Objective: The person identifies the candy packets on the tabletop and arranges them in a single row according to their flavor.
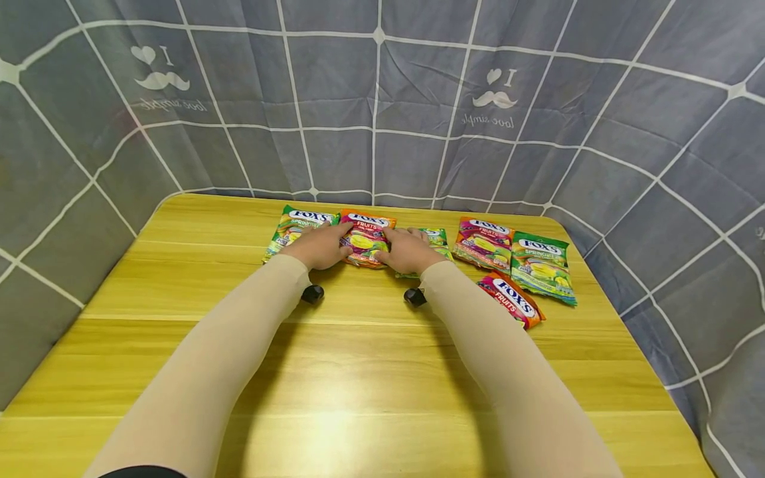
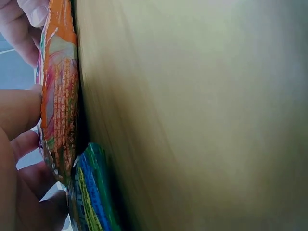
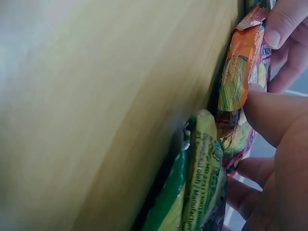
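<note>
A red and orange FOX'S Fruits candy bag (image 1: 364, 244) lies flat on the wooden table (image 1: 335, 372), between my two hands. My left hand (image 1: 315, 247) touches its left side with thumb and index finger spread apart, and covers part of a green FOX'S candy bag (image 1: 285, 234). On the opposite side my right hand (image 1: 412, 251) touches the red bag, thumb at the near edge. Beneath that hand, partly hidden, is another green candy bag (image 1: 441, 240). Both wrist views show the thumbs against the orange bag's edge (image 2: 61, 96), which rests on the tabletop.
Farther right lie a red Fruits bag (image 1: 484, 244), a green bag (image 1: 542, 267) touching it, and a tilted red bag (image 1: 509, 299) nearer my right forearm. A grey curtain (image 1: 335, 86) with white grid lines hangs behind the table and along both sides.
</note>
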{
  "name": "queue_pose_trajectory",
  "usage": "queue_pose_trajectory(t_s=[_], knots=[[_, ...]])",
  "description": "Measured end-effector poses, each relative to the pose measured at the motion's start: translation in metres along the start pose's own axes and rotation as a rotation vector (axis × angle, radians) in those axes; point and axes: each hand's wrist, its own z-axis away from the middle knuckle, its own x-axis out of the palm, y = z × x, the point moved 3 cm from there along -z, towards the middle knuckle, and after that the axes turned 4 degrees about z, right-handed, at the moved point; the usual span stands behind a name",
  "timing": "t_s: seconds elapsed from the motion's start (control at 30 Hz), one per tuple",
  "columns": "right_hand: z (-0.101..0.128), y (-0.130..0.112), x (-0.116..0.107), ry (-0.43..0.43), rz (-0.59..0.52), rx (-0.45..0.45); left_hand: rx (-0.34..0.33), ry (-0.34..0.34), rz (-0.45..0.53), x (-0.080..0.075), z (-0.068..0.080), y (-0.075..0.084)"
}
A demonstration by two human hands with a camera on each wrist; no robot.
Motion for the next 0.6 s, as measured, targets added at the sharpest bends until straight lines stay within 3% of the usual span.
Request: queue_pose_trajectory(t_s=[0.2, 0.6], knots=[[-0.0036, 0.0025, 0.0026, 0.011, -0.045, 0.011, 0.028, 0.024, 0.010, 0.0027, -0.0044, -0.0013], [-0.0022, 0.0030, 0.0032, 0.068, -0.143, 0.011, 0.027, 0.086, 0.148, 0.0018, -0.0041, 0.0001]])
